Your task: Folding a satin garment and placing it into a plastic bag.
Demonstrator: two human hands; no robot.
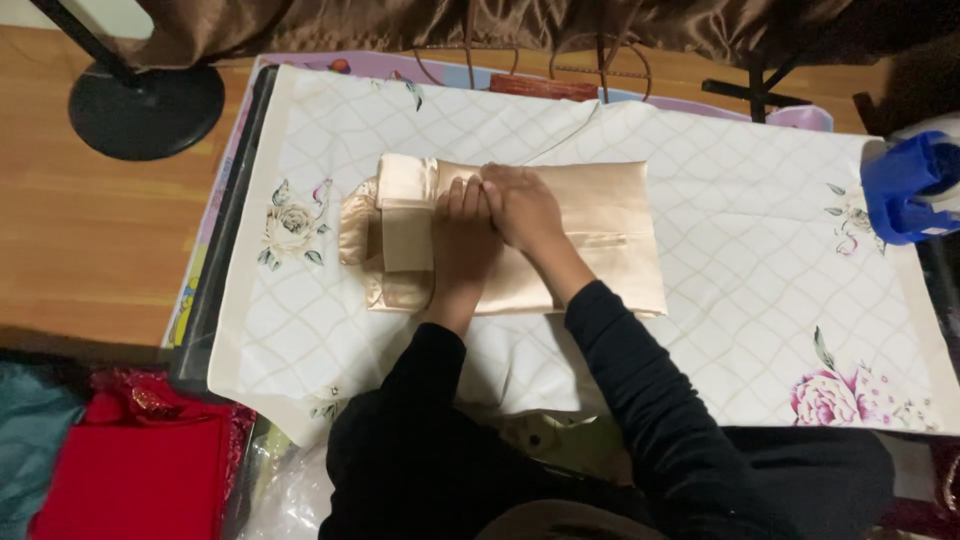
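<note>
You had both hands pressed flat on the folded champagne satin garment (pixel 590 215), which lay in the middle of the quilted floral cloth (pixel 740 300) covering the bench. Your left hand (pixel 462 235) rested with its fingers together, palm down, beside the narrow folded strip (pixel 405 210) at the garment's left end; your right hand (pixel 520 208) lay just beside it, touching it, fingers likewise together and flat, clamped on nothing. The satin looked light, soft and slippery, so folds would likely slide unless held down; the layered edges seemed the surest place to take hold. A blue iron-like object (pixel 905 188) sat at the far right, a red cloth (pixel 140 465) lower left, and a black stand base (pixel 145 108) on the wooden floor.
</note>
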